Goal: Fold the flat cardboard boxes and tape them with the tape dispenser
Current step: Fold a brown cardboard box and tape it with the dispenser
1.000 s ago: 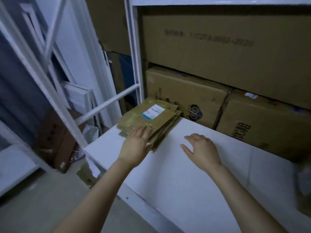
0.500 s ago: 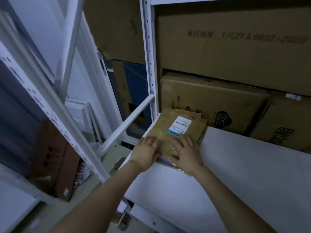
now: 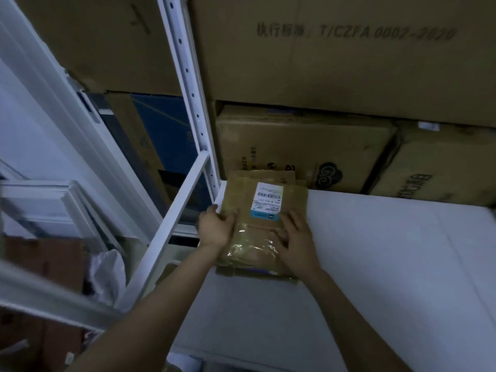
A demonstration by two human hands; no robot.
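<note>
Hands meet on a stack of flat cardboard boxes [image 3: 241, 194]. The left hand [image 3: 216, 232] has its thumb against the stack's left edge and its fingers bent over the top sheet, taking hold of that edge. The right hand [image 3: 299, 244] lies on top with its fingers straight and slightly spread, pressing down near the right side of the stack and gripping nothing. Glossy clear tape [image 3: 249, 245] crosses the top sheet between the two hands. Just beyond the fingertips sits a white shipping label [image 3: 267, 201] with a barcode and a blue strip along its near end.

The stack rests on a white shelf [image 3: 375, 264], which runs wide to the right of the right hand and back under both forearms. The far end of the stack touches or nearly touches a brown carton with a swirl logo [image 3: 308, 140] standing behind it. A second brown carton [image 3: 442, 167] stands beside that one, further right of the hands. A much larger carton [image 3: 335, 63] with dark printed lettering lies across both, high above the hands.

Just left of the left hand, a white cross bar [image 3: 171, 224] slants down toward the viewer. It joins a perforated white upright post [image 3: 188, 76] that rises beyond the hand. Past the post stands a box with a blue face [image 3: 161, 122]. Lower and well to the left of the left forearm are a crumpled white bag [image 3: 107, 272] and a dim reddish-brown carton [image 3: 45, 264].
</note>
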